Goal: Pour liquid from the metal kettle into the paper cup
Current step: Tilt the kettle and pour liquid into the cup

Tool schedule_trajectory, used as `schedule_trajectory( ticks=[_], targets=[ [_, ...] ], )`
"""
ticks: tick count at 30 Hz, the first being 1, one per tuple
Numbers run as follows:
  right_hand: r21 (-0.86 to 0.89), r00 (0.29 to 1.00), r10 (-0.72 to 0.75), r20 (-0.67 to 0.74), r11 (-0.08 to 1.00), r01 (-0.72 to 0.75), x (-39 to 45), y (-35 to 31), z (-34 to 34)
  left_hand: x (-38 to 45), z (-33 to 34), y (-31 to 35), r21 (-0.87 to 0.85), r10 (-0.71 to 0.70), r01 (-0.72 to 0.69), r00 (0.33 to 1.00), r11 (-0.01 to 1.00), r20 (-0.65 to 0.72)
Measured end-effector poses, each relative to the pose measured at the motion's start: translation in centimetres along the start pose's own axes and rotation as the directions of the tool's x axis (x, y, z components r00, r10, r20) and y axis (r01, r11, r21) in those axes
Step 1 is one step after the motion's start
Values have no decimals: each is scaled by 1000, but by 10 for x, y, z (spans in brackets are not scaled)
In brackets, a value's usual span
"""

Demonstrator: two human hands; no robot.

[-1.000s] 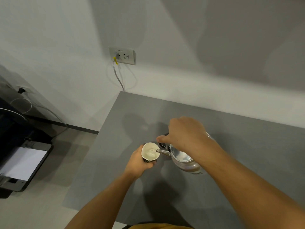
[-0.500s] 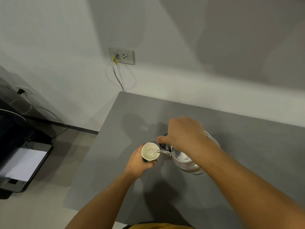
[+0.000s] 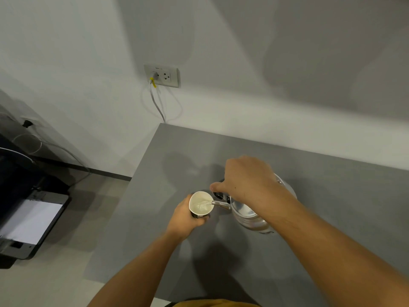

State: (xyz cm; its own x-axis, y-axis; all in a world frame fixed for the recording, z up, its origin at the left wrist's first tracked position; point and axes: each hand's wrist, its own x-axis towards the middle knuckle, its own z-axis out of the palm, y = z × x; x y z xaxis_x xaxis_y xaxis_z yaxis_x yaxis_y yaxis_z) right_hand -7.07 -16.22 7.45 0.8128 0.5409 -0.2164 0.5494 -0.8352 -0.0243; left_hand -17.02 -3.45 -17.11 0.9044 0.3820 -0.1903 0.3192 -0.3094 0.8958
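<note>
A shiny metal kettle (image 3: 247, 214) is tilted to the left above the grey table (image 3: 332, 196). My right hand (image 3: 247, 177) grips its dark handle from above and hides most of the lid. The thin spout reaches over the rim of a white paper cup (image 3: 200, 204), and clear liquid streams into it. My left hand (image 3: 186, 214) wraps around the cup's dark lower side and holds it just left of the kettle.
A wall socket (image 3: 162, 75) with a plugged cable (image 3: 156, 103) sits on the white wall behind the table's far left corner. A dark printer (image 3: 28, 220) with white paper stands on the floor at the left. The table's left edge runs close to the cup.
The kettle has tipped slightly further toward the cup and liquid keeps flowing in. Both hands stay nearly where they were.
</note>
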Motion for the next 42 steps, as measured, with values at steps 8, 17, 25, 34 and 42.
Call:
schedule_trajectory(
  ticks=[8, 17, 25, 34, 42],
  targets=[
    [-11, 1000, -10, -8, 1000, 10, -1, -1, -2, 0, 0, 0, -7, 3, -3, 1000, 1000, -1],
    [-15, 999, 0, -33, 1000, 0, 0, -4, -2, 1, 1, -3, -8, -6, 6, 1000, 1000, -3],
    [-20, 1000, -4, -22, 1000, 3, 1, -6, 0, 1, 2, -5, -4, 4, -4, 1000, 1000, -9],
    [-19, 1000, -2, -22, 1000, 2, 1, -7, 1, 1, 2, -4, 0, -5, 5, 1000, 1000, -4],
    [-3, 1000, -5, -21, 1000, 5, 1, -5, 3, 1, 1, -2, 4, -10, 10, 1000, 1000, 3]
  ],
)
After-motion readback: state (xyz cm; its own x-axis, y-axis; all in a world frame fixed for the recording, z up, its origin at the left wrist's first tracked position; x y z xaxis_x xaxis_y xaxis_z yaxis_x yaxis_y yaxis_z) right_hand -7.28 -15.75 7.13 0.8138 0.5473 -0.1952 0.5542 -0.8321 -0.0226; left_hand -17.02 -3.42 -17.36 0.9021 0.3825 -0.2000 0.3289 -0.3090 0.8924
